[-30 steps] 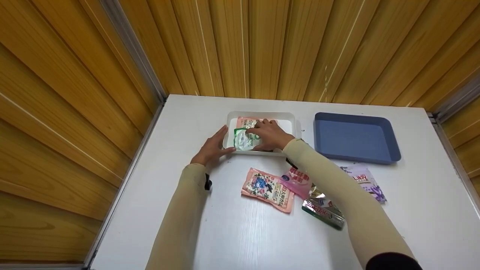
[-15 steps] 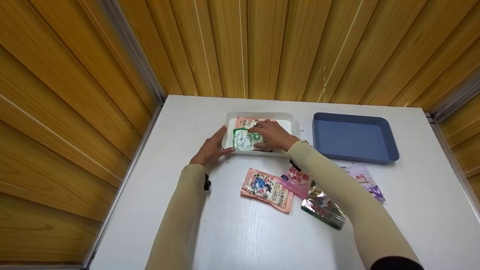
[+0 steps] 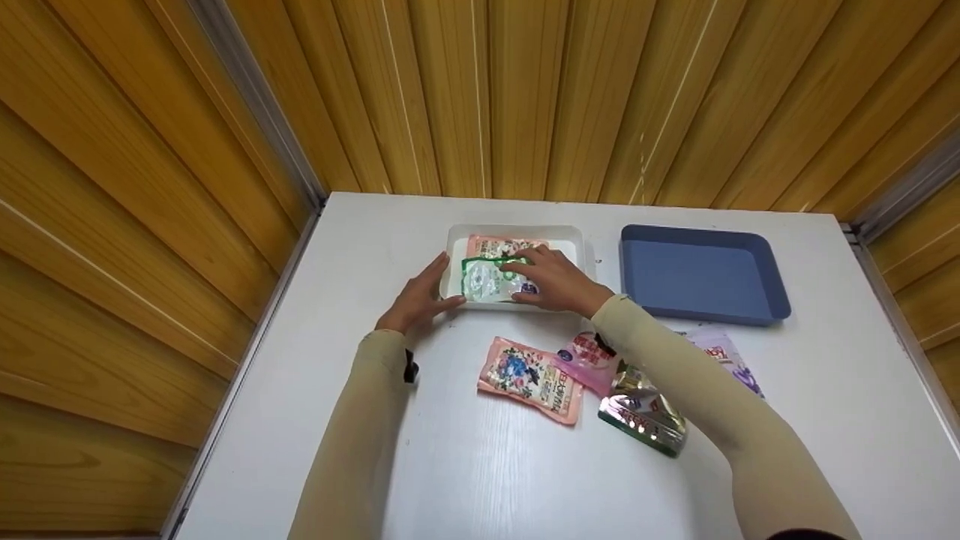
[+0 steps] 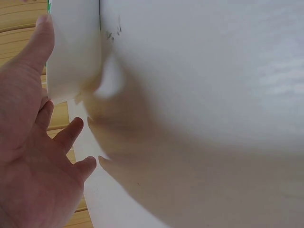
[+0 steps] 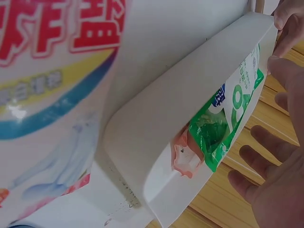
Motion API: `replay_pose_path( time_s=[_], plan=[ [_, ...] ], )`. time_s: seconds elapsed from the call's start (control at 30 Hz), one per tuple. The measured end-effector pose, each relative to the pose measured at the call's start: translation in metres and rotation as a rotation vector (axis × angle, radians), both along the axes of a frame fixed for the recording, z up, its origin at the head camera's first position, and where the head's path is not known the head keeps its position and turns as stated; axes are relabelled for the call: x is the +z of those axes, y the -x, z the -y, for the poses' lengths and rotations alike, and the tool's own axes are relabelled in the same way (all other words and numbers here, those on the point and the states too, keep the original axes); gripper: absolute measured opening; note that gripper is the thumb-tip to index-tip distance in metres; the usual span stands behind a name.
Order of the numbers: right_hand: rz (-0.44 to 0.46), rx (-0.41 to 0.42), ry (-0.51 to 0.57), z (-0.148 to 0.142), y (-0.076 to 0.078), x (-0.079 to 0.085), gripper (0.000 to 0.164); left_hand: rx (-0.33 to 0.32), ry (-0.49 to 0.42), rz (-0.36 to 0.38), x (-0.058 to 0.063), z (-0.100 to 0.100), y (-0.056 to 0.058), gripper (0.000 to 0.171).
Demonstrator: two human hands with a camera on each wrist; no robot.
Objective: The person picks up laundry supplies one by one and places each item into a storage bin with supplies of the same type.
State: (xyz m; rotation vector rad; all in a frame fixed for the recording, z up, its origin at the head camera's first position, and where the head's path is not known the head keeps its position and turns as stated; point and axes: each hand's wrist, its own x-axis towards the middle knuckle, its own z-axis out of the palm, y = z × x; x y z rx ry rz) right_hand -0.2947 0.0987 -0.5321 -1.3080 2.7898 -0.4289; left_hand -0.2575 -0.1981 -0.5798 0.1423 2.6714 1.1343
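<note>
A white tray (image 3: 589, 274) holds a green-and-white packet (image 3: 484, 281) lying partly over a peach floral packet (image 3: 484, 246). My left hand (image 3: 414, 300) rests at the tray's left front corner, thumb by the front rim and fingers along the left side. In the left wrist view the left hand's (image 4: 35, 147) fingers are loosely bent, the thumb against the tray wall. Over the right part of the green-and-white packet is my right hand (image 3: 559, 281), fingers spread. The right wrist view shows the right hand (image 5: 280, 175) with loose, parted fingers beside the green-and-white packet (image 5: 232, 107).
A blue tray (image 3: 705, 274) stands right of the white one. In front lie another peach floral packet (image 3: 531, 380), a pink packet (image 3: 591, 364), a shiny silver-green pouch (image 3: 643, 416) and a purple packet (image 3: 720, 352) partly under the right forearm. Wooden panels (image 3: 517, 97) border the table.
My right hand has slid rightward over the green-and-white packet and loosened, uncovering more of its printed face. The left hand has stayed at the tray corner.
</note>
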Motion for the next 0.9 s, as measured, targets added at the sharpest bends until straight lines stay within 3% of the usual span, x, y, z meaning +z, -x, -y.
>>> replay_pose_path(
  time_s=[0.2,0.4,0.9],
  plan=[
    [-0.047,0.05,0.054,-0.005,-0.009,-0.003,0.054,0.008,-0.017,0.005,-0.001,0.0,-0.003,0.1],
    [-0.038,0.044,0.074,-0.009,-0.02,-0.007,0.053,0.013,-0.018,0.004,0.001,-0.001,-0.004,0.099],
    [-0.042,0.056,0.071,-0.018,-0.037,-0.015,0.051,-0.043,0.041,-0.037,-0.002,0.001,0.0,0.1]
  ],
)
